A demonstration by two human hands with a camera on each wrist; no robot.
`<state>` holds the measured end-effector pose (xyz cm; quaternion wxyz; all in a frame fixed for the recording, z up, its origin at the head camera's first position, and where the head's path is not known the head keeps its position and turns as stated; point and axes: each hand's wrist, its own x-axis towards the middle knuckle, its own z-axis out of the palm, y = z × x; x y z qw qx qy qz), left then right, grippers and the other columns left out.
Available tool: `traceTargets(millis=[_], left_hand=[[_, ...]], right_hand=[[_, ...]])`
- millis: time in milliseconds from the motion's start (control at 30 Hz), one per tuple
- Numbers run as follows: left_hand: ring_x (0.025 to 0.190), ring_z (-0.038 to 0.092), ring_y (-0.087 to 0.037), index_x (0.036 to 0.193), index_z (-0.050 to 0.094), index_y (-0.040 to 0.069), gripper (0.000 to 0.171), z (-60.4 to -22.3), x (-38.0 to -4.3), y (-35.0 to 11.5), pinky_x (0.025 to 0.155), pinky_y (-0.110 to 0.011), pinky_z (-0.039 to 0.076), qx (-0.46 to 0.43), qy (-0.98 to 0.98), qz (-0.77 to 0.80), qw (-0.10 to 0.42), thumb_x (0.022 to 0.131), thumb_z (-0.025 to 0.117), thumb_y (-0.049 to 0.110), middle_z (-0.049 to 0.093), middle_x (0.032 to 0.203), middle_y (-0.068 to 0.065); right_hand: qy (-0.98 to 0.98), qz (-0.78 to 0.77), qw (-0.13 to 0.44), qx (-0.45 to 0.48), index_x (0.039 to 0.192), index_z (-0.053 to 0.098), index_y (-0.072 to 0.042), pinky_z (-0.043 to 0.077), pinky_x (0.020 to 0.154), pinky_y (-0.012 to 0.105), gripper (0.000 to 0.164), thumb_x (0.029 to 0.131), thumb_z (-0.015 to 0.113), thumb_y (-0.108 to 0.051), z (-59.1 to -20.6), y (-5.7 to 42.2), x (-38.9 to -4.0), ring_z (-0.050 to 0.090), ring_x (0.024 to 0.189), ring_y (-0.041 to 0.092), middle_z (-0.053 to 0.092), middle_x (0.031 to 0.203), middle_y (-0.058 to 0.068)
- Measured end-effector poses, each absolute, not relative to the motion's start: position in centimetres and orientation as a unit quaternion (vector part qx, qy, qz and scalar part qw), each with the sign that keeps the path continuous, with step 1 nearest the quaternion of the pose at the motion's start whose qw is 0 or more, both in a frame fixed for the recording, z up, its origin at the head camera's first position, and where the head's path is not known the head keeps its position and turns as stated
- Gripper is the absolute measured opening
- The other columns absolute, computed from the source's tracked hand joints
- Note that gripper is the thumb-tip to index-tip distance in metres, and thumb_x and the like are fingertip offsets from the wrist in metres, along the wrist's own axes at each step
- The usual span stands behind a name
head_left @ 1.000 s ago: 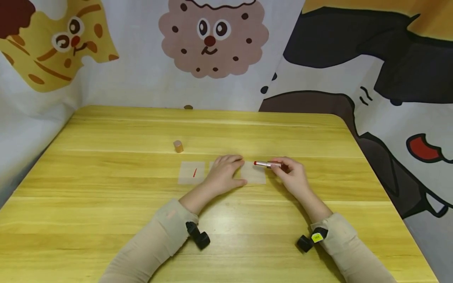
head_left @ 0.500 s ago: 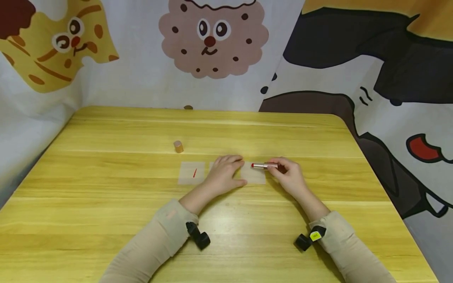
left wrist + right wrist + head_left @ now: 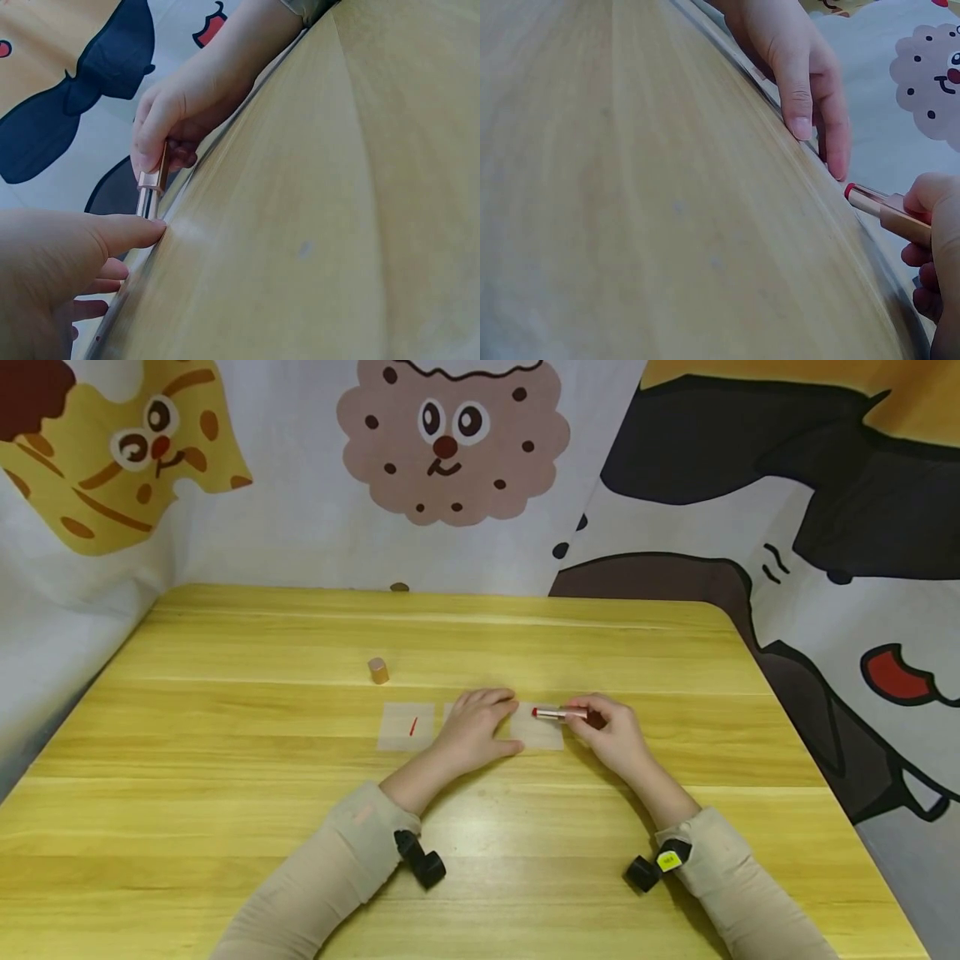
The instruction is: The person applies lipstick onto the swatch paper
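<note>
My right hand [image 3: 618,735] pinches an uncapped lipstick [image 3: 552,713] between thumb and fingers. Its red tip points left, over the rightmost white paper square [image 3: 536,737]; whether it touches the paper I cannot tell. With fingers and thumb spread, my left hand [image 3: 472,733] rests across a middle paper square [image 3: 448,710], mostly hidden beneath it, and its fingertips reach the edge of the right square. A red stroke [image 3: 413,727] marks the left paper square [image 3: 392,727]. In the right wrist view the lipstick [image 3: 889,212] shows a red tip near the left fingertips.
Behind the left square a coppery lipstick cap [image 3: 378,672] stands on the wooden table [image 3: 495,877]. A printed cartoon cloth [image 3: 285,527] hangs along the far edge. Each sleeve cuff carries a small black camera, one at the left wrist [image 3: 420,860].
My right hand has shifted slightly left with the lipstick, bringing its tip further over the right paper square and a little nearer me. The left hand has stayed put.
</note>
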<state>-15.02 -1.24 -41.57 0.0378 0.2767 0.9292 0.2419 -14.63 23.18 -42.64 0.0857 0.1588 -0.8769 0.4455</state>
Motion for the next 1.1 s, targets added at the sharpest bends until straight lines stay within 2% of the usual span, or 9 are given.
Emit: traceTargets(millis=[1100], left_hand=[[0.136,0.031,-0.024,0.138,0.05,0.006,0.07,-41.5,-15.06,-1.31,0.113,-0.043,0.013,0.277,0.93,0.24,0.037,0.084,0.07,0.045,0.039,0.148,-0.006]], right_hand=[[-0.874,0.458,0.052,0.154,0.095,0.072,-0.001,0.042,0.053,0.024,0.01,0.086,0.068,-0.006,-42.35,23.32,-14.35,0.051,0.064,0.018,0.063,0.079,0.006]])
